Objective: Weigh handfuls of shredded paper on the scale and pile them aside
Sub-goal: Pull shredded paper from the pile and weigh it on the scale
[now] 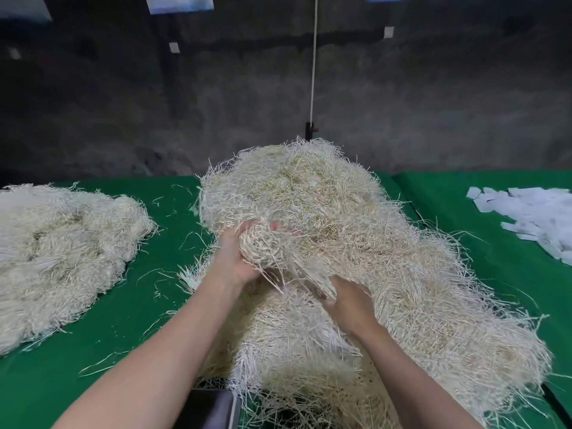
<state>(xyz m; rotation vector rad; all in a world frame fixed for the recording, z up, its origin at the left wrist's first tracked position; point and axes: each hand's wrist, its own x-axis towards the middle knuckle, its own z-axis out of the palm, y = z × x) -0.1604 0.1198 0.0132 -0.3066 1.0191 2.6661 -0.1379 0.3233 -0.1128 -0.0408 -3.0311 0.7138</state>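
A big heap of cream shredded paper covers the middle of the green table. My left hand grips a rounded wad of shredded paper at the heap's near left side. My right hand reaches into the strands just below that wad; its fingertips are buried in the paper. A second, flatter pile of shredded paper lies at the left. A dark scale shows at the bottom edge, partly under loose strands.
White paper slips lie in a heap at the right edge. Loose strands are scattered on the green table cover between the two piles. A white cord hangs down to a black post behind the heap.
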